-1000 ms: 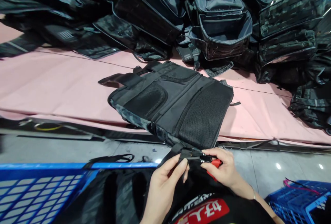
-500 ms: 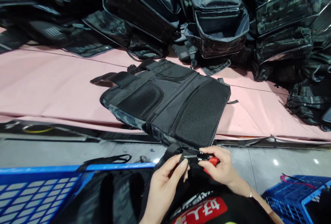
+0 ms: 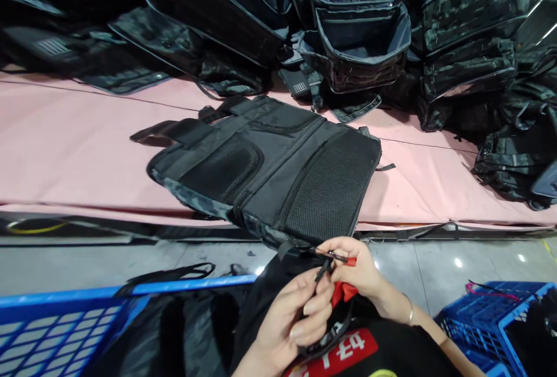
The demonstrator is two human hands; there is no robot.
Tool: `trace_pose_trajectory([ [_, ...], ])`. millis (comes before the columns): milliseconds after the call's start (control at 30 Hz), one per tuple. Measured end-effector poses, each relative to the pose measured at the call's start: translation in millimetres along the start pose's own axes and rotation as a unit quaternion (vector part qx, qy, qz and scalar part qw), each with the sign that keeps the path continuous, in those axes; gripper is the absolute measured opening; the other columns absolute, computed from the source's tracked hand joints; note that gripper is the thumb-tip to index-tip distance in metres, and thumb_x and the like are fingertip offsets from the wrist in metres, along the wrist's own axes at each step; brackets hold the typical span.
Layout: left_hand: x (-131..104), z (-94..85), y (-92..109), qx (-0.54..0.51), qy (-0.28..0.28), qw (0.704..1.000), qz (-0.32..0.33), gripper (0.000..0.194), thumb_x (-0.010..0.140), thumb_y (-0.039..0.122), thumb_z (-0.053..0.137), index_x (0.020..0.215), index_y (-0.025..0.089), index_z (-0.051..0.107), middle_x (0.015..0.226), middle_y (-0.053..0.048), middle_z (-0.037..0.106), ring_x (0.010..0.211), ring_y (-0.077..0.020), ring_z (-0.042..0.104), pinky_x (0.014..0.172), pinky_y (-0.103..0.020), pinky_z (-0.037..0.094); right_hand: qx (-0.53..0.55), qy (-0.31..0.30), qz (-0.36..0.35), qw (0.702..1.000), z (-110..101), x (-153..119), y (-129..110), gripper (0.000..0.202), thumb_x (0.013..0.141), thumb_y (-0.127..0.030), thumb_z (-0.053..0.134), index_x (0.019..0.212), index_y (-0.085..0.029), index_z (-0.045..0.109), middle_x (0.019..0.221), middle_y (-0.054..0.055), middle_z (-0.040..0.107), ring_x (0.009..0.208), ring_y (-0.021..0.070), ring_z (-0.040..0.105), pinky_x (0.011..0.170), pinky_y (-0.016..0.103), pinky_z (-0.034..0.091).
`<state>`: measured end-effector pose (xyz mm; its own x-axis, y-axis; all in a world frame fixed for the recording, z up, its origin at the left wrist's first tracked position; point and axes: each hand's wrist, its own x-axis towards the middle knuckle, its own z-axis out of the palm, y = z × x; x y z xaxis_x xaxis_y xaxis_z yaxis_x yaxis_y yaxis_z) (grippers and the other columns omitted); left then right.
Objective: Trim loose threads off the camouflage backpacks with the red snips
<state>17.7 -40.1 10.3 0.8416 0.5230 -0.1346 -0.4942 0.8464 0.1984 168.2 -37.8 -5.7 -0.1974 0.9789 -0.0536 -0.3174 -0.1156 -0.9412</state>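
We pinch a thin black strap (image 3: 322, 271) between the fingertips of our left hand (image 3: 292, 316), while our right hand (image 3: 357, 268) is closed around a pair of red-handled snips (image 3: 350, 261); we cannot tell whether the blades touch the strap. Just beyond our hands, a black backpack (image 3: 270, 194) lies flat on the pink table (image 3: 78, 162), its near corner past the near edge. Open bags (image 3: 363, 52) line the far side, and blue baskets stand near left (image 3: 187, 286) and near right (image 3: 470, 310).
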Motion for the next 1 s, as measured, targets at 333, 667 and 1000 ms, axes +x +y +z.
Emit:
trace_pose_trajectory([
  [333,-4,-4.5,-7,0.44,0.342,0.796,0.236,0.04,0.066,0.044,0.07,0.094,0.016,0.066,0.094,-0.007,0.064,0.082,-0.0179,0.06,0.08,-0.028,0.049,-0.043,0.076,0.037,0.995,5,4,0,0.038,0.072,-0.045,0.067,0.066,-0.012,0.051,0.056,-0.002,0.046,0.048,0.0035,0.039,0.047,0.015,0.031],
  [667,-6,-10.0,0,0.392,0.37,0.809,0.235,0.033,0.063,0.039,0.073,0.08,0.012,0.066,0.074,-0.005,0.064,0.063,-0.0142,0.057,0.063,-0.024,0.05,-0.337,0.091,-0.155,0.924,-4,-16,-12,0.023,0.08,-0.031,0.06,0.099,-0.018,0.06,0.078,0.001,0.062,0.063,0.0083,0.055,0.06,0.019,0.044],
  [1000,-13,-3.9,2,0.564,0.339,0.709,0.253,0.022,0.076,0.037,0.061,0.083,0.018,0.067,0.083,-0.005,0.066,0.072,-0.0177,0.061,0.072,-0.026,0.049,-0.371,0.084,-0.236,0.894,-10,-18,-18,0.013,0.078,-0.027,0.064,0.086,-0.016,0.065,0.081,0.004,0.067,0.067,0.0109,0.062,0.063,0.019,0.048],
])
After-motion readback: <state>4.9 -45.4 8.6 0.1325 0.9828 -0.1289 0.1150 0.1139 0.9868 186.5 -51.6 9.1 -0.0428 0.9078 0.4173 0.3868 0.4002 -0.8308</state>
